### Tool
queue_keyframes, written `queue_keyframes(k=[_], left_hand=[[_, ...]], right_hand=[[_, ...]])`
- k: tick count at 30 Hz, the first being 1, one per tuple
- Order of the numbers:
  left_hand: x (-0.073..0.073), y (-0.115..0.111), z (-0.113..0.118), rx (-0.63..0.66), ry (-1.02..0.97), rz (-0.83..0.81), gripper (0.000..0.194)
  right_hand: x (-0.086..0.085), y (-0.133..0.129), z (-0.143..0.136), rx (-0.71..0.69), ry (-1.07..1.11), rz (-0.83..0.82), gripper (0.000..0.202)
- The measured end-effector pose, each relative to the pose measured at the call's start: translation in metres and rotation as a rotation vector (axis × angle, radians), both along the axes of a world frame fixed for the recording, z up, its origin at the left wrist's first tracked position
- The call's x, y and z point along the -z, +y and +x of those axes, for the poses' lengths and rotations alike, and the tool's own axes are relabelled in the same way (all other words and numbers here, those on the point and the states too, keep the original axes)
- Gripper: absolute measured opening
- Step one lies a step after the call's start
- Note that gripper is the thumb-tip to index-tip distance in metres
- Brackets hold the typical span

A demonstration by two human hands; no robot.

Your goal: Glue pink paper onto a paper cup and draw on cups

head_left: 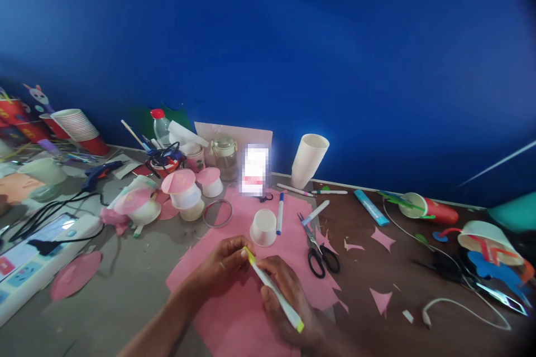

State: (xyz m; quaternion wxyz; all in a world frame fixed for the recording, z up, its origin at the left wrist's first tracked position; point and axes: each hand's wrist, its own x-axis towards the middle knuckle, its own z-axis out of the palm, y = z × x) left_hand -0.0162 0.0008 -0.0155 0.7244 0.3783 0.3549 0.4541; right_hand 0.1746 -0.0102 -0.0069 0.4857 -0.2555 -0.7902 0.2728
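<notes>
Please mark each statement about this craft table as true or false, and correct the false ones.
1. Both hands are on a marker with yellow ends. True: the left hand pinches one end of the marker and the right hand grips its barrel.
2. The hands work over green paper. False: the pink paper lies under them.
3. The scissors lie to the right of the hands. True.
4. The small white cup on the paper stands mouth up. False: it is upside down.
5. The stack of white cups lies on its side. False: it stands, leaning slightly.
</notes>
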Motion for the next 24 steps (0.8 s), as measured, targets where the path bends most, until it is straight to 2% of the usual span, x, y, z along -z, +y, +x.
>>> queue_keyframes(k=[5, 13, 18, 24], left_hand=[[0.004, -0.001, 0.001, 0.025, 0.029, 0.002, 0.042], [0.008, -0.004, -0.003, 0.096, -0.009, 0.02, 0.041], [0.013, -0.004, -0.002, 0.098, 0.025, 0.013, 0.043], [0.002, -0.004, 0.002, 0.09, 0.15, 0.04, 0.048]], right_hand=[[0.005, 0.005, -0.001, -0.066, -0.003, 0.104, 0.041], [0.001, 0.008, -0.006, -0.111, -0.024, 0.254, 0.036], [0.007, 0.014, -0.005, -0.137, 0.004, 0.24, 0.034], [0.019, 0.018, -0.003, -0.126, 0.007, 0.225, 0.029]])
